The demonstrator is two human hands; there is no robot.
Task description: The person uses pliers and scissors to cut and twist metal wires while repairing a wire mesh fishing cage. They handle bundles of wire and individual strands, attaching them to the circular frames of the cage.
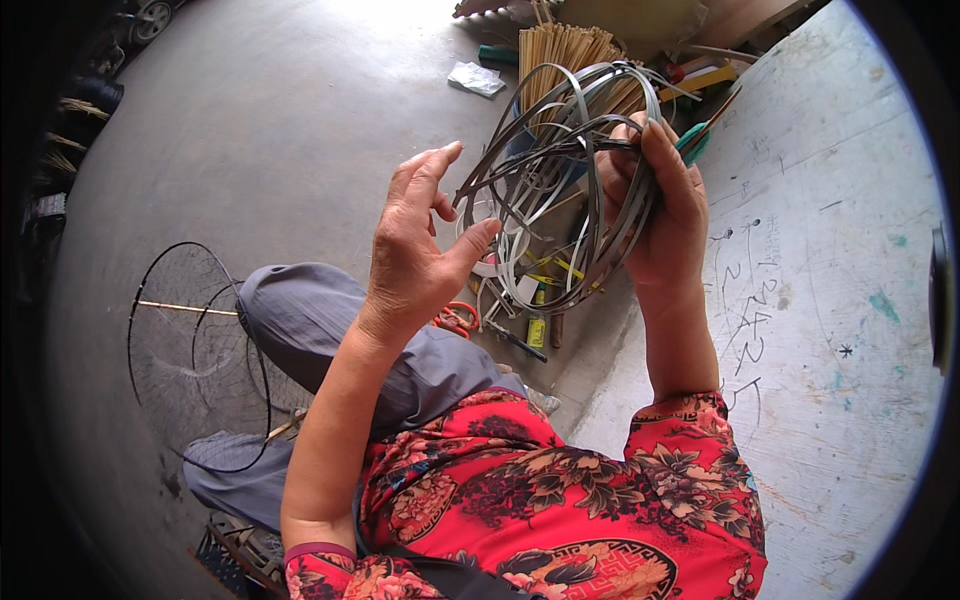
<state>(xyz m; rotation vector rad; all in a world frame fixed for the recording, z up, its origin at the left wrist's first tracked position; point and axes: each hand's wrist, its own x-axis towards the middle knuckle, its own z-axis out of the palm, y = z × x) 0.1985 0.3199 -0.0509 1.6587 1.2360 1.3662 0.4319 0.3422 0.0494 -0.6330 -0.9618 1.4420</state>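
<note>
A loose coil of flat grey strips (583, 292) hangs in front of me, its loops partly crossed. My right hand (668, 215) grips the coil at its right side, with the thumb over the strips. To the left of the coil is my left hand (415, 250), raised with thumb and fingers apart. Whether its fingertips brush the outer loops, I cannot tell. Just past my right hand shows a teal wrapped thing (692, 144) with a thin stick; part of it is hidden. A round black-rimmed net (200, 370) leans by my legs at the left.
A white table with scribbles (830, 290) runs along the right. Beyond the coil stands a bundle of thin sticks (565, 50) in a blue container. On the floor lie orange-handled scissors (457, 318), a yellow-labelled bottle (537, 330) and a clear plastic wrapper (476, 79).
</note>
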